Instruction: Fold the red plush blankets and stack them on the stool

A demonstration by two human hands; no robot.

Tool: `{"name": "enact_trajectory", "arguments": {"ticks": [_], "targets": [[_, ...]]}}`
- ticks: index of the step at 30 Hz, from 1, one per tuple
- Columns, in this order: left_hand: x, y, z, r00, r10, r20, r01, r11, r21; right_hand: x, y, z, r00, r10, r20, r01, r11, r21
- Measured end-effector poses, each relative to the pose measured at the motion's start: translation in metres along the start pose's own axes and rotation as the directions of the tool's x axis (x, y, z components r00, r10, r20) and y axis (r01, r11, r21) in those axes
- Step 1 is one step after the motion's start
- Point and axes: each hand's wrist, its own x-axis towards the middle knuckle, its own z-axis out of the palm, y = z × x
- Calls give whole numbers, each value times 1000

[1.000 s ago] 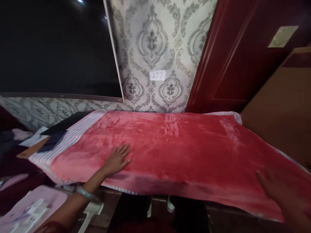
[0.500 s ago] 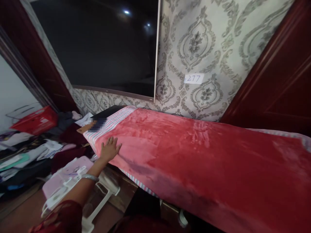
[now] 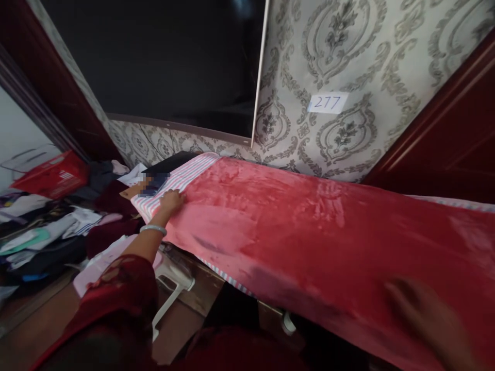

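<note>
A red plush blanket (image 3: pixel 270 226) lies spread over a long raised surface, with a pink, white and grey striped band (image 3: pixel 193 172) along its left end. My left hand (image 3: pixel 172 202) rests at that end, beside the inner edge of the stripes. Its fingers are bent and drawn together on the cloth. My right hand (image 3: pixel 423 312) is over the blanket's near right part, smeared by motion. Whether it touches the cloth I cannot tell.
Clothes (image 3: pixel 50 232) and a red bag (image 3: pixel 52 175) are piled at the left. A black television (image 3: pixel 162 67) hangs on the patterned wall behind, beside a paper marked 277 (image 3: pixel 328 102). Below the blanket's left end stands a white frame (image 3: pixel 174 281).
My left hand has moved up slightly toward the striped band, and its spread fingers have curled in. My right hand has come into view at the lower right. The view has shifted a little.
</note>
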Motion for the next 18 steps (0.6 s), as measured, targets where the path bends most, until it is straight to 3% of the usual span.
{"name": "enact_trajectory", "arguments": {"ticks": [3,7,10,18], "targets": [[17,2,-1,999,-29,22,30,998,-58,1,-63,37,974,-142,176,92,959,269],[34,5,-1,1000,-30,4,31,989,-142,0,-128,70,909,-305,283,186,906,380],[47,12,-1,1000,-19,-18,15,981,-195,0,-137,82,889,-326,323,185,899,397],[74,35,2,998,-62,11,63,968,-241,-1,-131,95,912,-282,297,150,905,398]]}}
